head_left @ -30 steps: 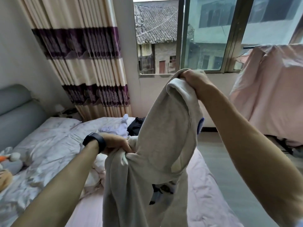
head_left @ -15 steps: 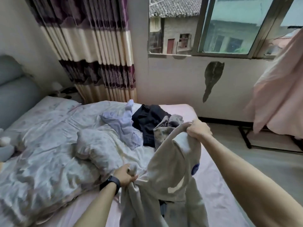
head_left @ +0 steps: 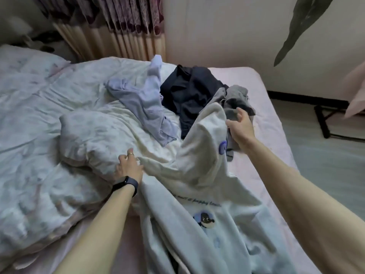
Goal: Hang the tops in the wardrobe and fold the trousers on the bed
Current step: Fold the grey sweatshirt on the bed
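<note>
Limply peaked, soft cream hoodie (head_left: 197,167).
</note>
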`<state>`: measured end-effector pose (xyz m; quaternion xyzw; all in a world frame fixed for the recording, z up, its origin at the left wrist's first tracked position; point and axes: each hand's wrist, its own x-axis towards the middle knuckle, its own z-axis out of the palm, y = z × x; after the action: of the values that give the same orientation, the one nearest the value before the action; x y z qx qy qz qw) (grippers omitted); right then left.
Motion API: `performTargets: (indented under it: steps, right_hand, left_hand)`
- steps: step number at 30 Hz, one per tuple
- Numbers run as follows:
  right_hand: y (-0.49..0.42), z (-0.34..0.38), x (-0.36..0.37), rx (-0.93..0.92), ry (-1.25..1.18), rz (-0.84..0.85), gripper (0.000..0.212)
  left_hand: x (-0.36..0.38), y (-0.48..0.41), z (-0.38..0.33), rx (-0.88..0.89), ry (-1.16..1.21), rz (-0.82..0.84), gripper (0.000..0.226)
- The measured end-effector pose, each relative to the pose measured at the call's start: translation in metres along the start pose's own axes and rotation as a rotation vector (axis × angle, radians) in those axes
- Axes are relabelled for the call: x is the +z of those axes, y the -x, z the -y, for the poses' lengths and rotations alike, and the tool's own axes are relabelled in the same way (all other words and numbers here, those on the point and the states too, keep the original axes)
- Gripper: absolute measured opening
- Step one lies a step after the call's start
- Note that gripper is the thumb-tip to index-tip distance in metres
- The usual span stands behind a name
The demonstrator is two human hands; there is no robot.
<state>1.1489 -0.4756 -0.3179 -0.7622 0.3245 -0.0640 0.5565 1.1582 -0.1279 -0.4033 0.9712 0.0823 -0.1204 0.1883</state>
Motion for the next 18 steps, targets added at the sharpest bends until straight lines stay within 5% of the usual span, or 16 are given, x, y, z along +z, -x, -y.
performTargets:
  steps: [6,12,15,18]
  right_hand:
    - [0.133,-0.196,-0.007,0.236,0.281,-0.064,0.063]
    - [0.331,-0.333,-0.056,0.575,0.508,-0.124,0.054]
    - [0.392,-0.367,-0.074,0.66,0.507,0.084,0.041]
    - [0.415,-0.378,-0.077,0.506,0.593,0.142,0.04]
  left_hand:
    - [0.086,0.112,0.013,0.365,-0.091,-0.092,0.076]
    - [0.171,0.288,0.04,0.433,-0.157,0.216,0.083]
    - [0.193,0.34,0.054,0.159,-0.171,0.302,0.088]
    - [0.193,0.368,0.073,-0.268,-0.011,0.193,0.082]
